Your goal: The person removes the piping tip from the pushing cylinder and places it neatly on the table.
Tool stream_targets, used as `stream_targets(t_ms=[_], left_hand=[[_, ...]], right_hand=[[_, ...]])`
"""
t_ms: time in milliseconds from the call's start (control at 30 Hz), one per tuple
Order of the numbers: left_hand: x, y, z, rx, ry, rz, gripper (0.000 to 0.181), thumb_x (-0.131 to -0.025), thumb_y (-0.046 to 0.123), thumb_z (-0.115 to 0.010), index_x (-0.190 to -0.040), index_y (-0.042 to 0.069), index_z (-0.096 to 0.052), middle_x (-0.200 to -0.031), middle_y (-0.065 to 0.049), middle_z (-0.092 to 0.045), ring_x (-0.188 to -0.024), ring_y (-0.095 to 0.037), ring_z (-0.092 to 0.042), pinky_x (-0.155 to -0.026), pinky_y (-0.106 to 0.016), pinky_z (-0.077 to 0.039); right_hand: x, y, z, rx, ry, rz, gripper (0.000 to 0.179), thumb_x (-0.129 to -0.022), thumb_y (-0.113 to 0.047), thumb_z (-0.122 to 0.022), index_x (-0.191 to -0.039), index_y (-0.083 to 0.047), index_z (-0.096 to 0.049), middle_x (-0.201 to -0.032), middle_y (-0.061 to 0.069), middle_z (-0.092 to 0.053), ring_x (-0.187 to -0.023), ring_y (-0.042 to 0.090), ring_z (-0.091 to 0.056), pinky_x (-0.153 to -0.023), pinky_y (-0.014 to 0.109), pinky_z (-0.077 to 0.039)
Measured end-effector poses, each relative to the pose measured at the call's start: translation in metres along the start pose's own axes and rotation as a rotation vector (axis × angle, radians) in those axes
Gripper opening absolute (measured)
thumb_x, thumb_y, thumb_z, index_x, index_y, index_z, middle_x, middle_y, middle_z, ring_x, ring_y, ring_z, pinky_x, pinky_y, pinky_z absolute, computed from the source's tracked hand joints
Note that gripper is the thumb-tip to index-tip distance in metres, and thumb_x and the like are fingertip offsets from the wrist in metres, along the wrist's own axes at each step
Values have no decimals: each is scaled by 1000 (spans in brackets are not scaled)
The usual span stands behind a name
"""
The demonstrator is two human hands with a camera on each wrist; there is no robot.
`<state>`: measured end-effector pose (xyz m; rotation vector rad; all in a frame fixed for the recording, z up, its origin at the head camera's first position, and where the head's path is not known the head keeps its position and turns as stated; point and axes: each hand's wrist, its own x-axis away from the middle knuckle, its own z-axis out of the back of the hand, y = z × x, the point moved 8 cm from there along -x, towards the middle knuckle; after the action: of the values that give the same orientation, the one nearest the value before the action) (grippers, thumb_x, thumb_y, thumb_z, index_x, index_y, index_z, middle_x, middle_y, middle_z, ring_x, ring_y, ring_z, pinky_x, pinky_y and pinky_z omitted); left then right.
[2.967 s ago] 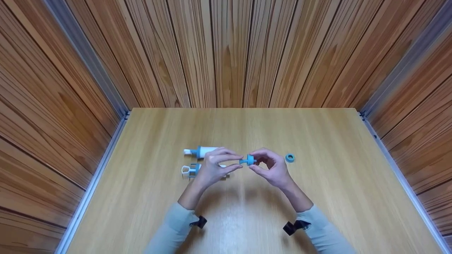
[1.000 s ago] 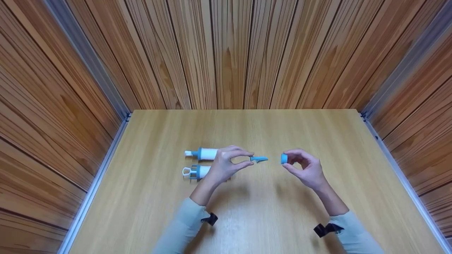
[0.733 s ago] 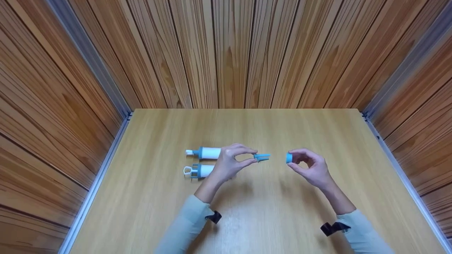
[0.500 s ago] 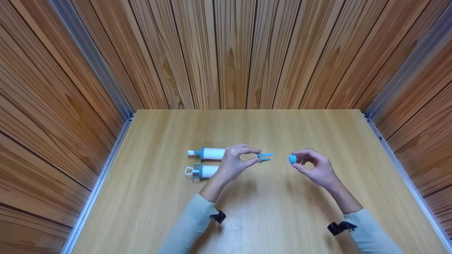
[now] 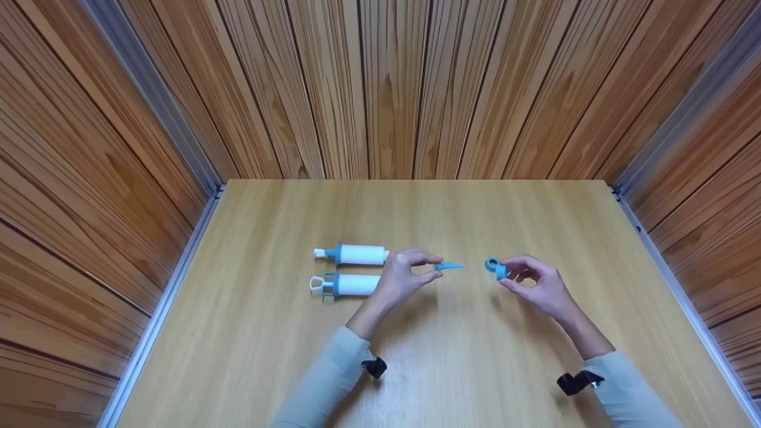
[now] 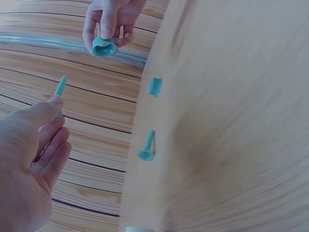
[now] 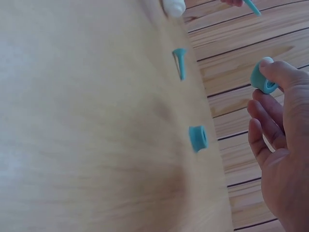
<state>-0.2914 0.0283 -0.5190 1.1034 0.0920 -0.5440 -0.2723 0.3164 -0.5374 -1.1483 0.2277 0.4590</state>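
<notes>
My left hand (image 5: 404, 278) pinches a slim blue nozzle (image 6: 61, 87) between thumb and fingertips, its narrow end pointing right in the head view. A second blue nozzle (image 6: 147, 151) with a flared base lies on the table below that hand. Opposite, my right hand (image 5: 538, 286) pinches a short blue ring-shaped cap (image 7: 261, 79) by its rim; its round opening (image 6: 103, 48) shows in the left wrist view. A similar blue ring (image 7: 198, 138) rests on the table beneath the right hand. A gap separates the held nozzle from the held cap.
Two white syringe-like tubes with blue collars lie side by side at the left, an upper tube (image 5: 361, 254) and a lower tube (image 5: 355, 285) partly behind the left hand. Wood-panelled walls (image 5: 392, 89) enclose the wooden table (image 5: 410, 208).
Three seconds ago the hands were together, with the cap around the nozzle. They have since parted, the right hand carrying the cap rightward. Lately the held cap has shifted, uncovering the ring on the table.
</notes>
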Motion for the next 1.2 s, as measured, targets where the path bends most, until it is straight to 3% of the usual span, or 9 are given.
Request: stream_targets(t_ms=[300,500,767,1067,1200], left_hand=[[2,-17,-14,3,-28,80,23,-97,6,-88,-119,3,-86,-120,-14,-87,-117,-32,-83,-107,-38,-67],[8,-31,-26,3,-72,172,24,-97,5,-87,-121,2,-86,-123,-13,-86,-122,-31,-82,-108,-37,-66],[14,-42,-36,-51,-96,254,25,-98,5,-86,-124,6,-85,-125,-8,-87,-123,-27,-82,-109,-38,-66],[17,-60,-50,-107,-101,191,22,-93,3,-90,-115,8,-89,-112,-4,-89,-103,-14,-83,-94,-27,-67],[18,-58,-51,-136,-108,186,21,-91,6,-92,-111,8,-89,-108,-3,-89,-100,-10,-82,-92,-23,-65]], right_hand=[[7,19,-1,58,-65,-109,33,-93,8,-85,-124,2,-79,-103,3,-81,-89,0,-71,-79,15,-58],[15,29,-1,74,-114,-183,31,-96,3,-85,-127,-1,-79,-106,9,-80,-90,2,-69,-79,16,-57],[23,38,-7,84,-197,-214,32,-97,2,-84,-128,-1,-78,-103,20,-76,-88,1,-66,-75,17,-55],[27,47,-11,125,-294,-247,33,-96,0,-85,-128,3,-76,-103,18,-75,-86,0,-63,-72,18,-53],[27,49,-10,129,-313,-292,34,-97,0,-84,-130,4,-75,-104,16,-74,-87,1,-62,-74,18,-53]])
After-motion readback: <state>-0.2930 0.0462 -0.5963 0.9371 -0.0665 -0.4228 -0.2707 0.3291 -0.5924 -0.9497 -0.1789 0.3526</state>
